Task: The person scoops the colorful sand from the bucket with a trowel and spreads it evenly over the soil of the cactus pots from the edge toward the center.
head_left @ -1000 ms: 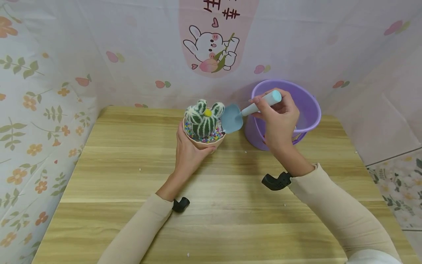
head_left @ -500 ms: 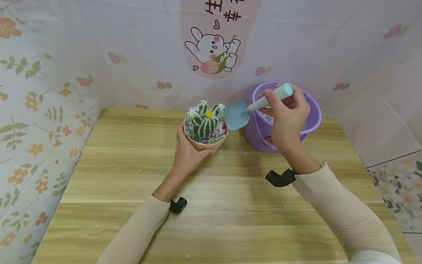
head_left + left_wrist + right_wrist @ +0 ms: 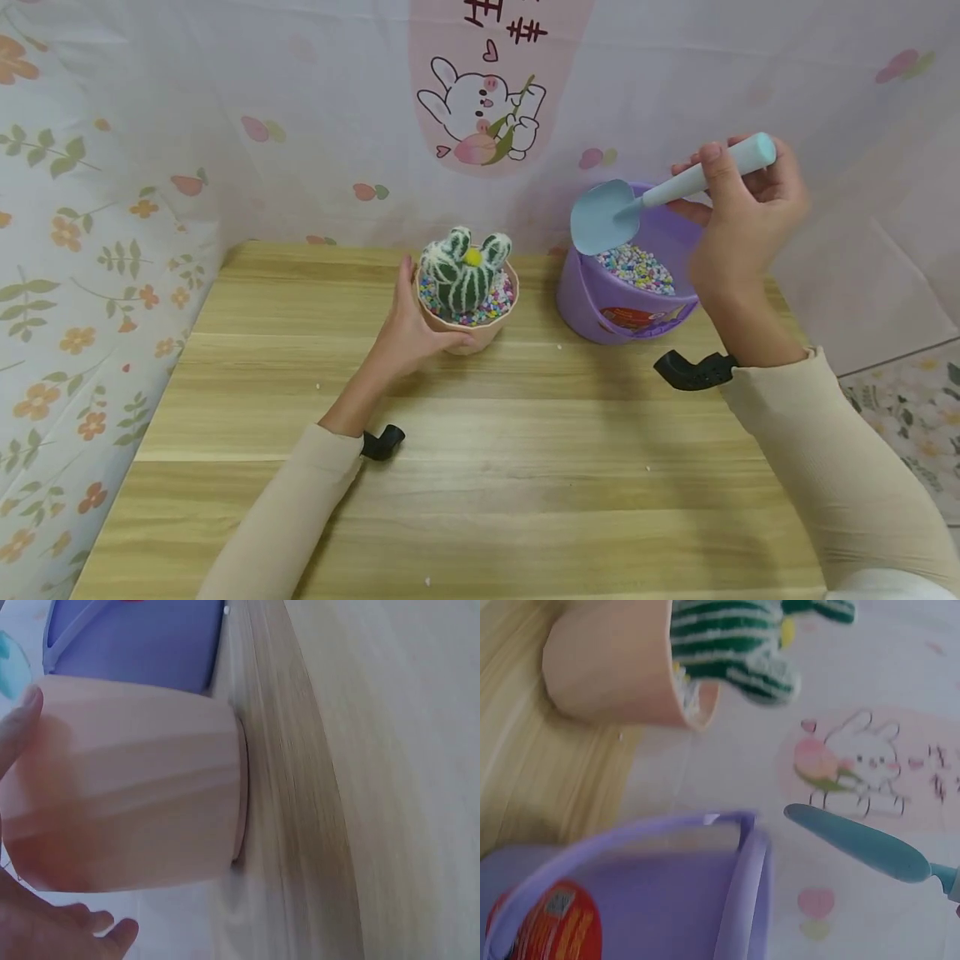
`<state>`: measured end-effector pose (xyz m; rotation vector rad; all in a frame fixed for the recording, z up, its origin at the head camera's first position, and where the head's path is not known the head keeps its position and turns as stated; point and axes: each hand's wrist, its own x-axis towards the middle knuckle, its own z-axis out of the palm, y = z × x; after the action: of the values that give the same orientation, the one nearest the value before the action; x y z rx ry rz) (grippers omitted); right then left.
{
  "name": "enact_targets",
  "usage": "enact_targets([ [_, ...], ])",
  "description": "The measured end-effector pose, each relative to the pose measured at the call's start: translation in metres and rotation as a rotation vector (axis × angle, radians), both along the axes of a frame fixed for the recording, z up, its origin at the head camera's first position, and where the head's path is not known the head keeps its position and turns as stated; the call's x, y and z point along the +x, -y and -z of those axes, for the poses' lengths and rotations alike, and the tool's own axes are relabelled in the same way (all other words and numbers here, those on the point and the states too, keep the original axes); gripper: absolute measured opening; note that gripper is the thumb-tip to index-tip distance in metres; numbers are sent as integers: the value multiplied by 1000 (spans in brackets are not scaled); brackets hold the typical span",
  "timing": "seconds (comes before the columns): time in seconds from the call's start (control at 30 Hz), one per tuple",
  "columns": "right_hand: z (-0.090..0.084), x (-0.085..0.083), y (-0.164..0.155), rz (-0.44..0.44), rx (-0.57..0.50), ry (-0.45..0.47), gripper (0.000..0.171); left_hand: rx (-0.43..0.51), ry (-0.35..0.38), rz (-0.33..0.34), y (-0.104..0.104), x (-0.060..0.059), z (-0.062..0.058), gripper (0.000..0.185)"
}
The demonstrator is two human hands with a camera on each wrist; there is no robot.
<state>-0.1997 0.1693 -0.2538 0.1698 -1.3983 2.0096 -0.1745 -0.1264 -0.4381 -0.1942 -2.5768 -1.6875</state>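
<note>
A peach flower pot (image 3: pixel 486 333) stands upright on the wooden table, holding a green-and-white knitted cactus (image 3: pixel 461 292) set in colourful pebbles (image 3: pixel 480 315). My left hand (image 3: pixel 405 329) is spread loosely at the pot's left and front. In the left wrist view its thumb (image 3: pixel 21 727) overlaps the pot's side, while the other fingers lie apart from it. My right hand (image 3: pixel 746 225) grips the pale handle of a light blue toy shovel (image 3: pixel 606 218), its blade raised over the left rim of a purple bucket (image 3: pixel 588 304). The blade looks bare.
Inside the bucket lie many small coloured pebbles (image 3: pixel 637 268). A few stray white pebbles dot the wooden table (image 3: pixel 480 483). A printed cloth (image 3: pixel 315 100) hangs behind the table. The bucket's handle (image 3: pixel 630 829) hangs down its front side.
My right hand has carried the shovel right and up, from beside the pot to over the bucket. My left hand has loosened from the pot and drawn slightly left.
</note>
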Motion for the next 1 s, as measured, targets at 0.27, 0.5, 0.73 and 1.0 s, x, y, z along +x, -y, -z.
enact_targets([
  [0.27, 4, -17, -31, 7, -19, 71, 30, 36, -10, 50, 3, -6, 1, 136],
  [0.5, 16, -31, -50, -109, 20, 174, 33, 48, -7, 34, 1, -2, 3, 130],
  [0.73, 26, -49, -62, -133, 10, 239, 38, 39, -21, -1, -3, 3, 2, 127],
  [1.0, 28, -62, -72, -247, -37, 346, 37, 69, -86, -68, -12, 7, 2, 122],
])
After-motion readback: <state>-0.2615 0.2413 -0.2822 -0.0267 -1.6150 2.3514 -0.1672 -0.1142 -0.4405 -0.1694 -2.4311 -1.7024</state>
